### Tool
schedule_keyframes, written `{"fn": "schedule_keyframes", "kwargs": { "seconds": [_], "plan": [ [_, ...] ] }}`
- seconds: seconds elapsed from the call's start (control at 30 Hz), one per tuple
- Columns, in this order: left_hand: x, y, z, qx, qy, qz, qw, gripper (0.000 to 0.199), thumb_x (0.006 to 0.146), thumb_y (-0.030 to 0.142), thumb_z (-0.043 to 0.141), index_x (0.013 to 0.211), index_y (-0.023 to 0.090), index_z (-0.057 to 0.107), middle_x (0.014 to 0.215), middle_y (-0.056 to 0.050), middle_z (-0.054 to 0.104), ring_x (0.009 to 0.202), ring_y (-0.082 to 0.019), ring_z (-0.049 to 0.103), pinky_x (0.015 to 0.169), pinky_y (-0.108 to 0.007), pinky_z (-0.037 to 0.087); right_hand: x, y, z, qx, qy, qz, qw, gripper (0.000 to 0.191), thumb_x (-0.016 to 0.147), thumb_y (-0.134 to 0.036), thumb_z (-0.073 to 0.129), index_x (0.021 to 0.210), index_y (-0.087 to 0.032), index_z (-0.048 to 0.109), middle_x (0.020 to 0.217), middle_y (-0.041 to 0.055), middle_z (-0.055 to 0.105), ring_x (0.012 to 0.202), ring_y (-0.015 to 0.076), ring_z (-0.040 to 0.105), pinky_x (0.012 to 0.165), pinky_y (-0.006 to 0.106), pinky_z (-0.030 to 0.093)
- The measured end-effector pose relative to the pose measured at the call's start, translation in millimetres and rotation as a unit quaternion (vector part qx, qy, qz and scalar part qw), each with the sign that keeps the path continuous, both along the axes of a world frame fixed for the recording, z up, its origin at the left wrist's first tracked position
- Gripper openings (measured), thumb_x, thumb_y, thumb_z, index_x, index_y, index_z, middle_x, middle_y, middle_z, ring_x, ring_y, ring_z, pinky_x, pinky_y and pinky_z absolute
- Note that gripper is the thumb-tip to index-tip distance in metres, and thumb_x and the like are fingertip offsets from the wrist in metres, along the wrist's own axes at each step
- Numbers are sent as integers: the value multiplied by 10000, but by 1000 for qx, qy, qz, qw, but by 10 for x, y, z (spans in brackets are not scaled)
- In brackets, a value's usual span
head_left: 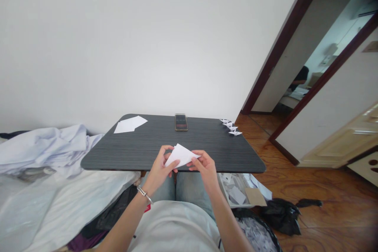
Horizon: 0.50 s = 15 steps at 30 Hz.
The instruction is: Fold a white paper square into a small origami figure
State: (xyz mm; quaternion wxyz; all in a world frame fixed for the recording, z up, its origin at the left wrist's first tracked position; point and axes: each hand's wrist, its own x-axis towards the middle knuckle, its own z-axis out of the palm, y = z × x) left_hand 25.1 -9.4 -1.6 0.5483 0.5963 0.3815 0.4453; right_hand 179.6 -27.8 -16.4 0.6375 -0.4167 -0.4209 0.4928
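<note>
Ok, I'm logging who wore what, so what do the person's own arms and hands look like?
The left hand and right hand are bare, without gloves, and so are both forearms. A silver bracelet circles the left wrist. A pale shirt covers the torso.

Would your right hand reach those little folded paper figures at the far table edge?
Probably yes, with a stretch. Your right hand is holding a folded paper triangle with your left hand, so it would need to let go first. The phone sits off to the side, not between it and the folded paper figures.
</note>
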Motion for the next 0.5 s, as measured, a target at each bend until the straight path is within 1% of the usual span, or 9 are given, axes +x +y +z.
{"fn": "schedule_keyframes", "kwargs": {
  "seconds": [0.03,0.07,0.13,0.2,0.27,0.37,0.5],
  "plan": [
    [-2,1,2,1,2,0,1000,363,719,323,570,978,219,339,738,27,557,479,-67,513,341,-120,327,12,5,-8,-3,-11,7,1000,270,634,-376,667,772,-157,591,602,11,645,540,139,623,464,215,505],
    [-4,1,4,3,5,0,1000,330,719,327,568,945,213,356,736,29,555,481,-66,511,342,-121,327,22,9,-18,-5,-19,10,1000,250,641,-386,662,679,-151,587,576,14,643,534,139,622,472,219,506],
    [-7,2,2,11,11,0,1000,264,717,341,567,856,192,399,710,36,544,488,-65,507,346,-125,329,35,17,-37,-6,-25,6,1000,267,638,-398,665,597,-152,572,551,16,644,520,137,617,480,227,505],
    [-9,7,-10,17,17,1,1000,236,716,357,565,757,172,423,646,44,517,494,-69,505,355,-132,332,42,26,-56,-5,-25,-5,1000,272,626,-400,675,581,-153,570,543,16,649,514,138,617,478,228,503],
    [-13,15,-31,15,21,2,1000,254,717,371,563,689,164,420,585,48,499,477,-72,493,359,-139,332,50,34,-72,-5,-27,-12,1000,268,619,-391,683,573,-152,571,540,18,654,515,142,619,474,225,500],
    [-15,27,-64,7,18,1,1000,278,720,377,562,646,162,402,558,40,521,440,-65,460,372,-153,342,67,38,-85,-12,-34,-23,999,248,627,-364,684,570,-149,575,534,25,659,511,146,622,478,228,501],
    [1,23,-75,3,-1,-6,1000,304,711,365,577,599,161,381,556,32,535,441,-63,452,402,-166,357,79,31,-71,-15,-32,-36,999,235,640,-329,682,557,-144,564,527,30,661,487,132,615,480,212,498]
  ]
}}
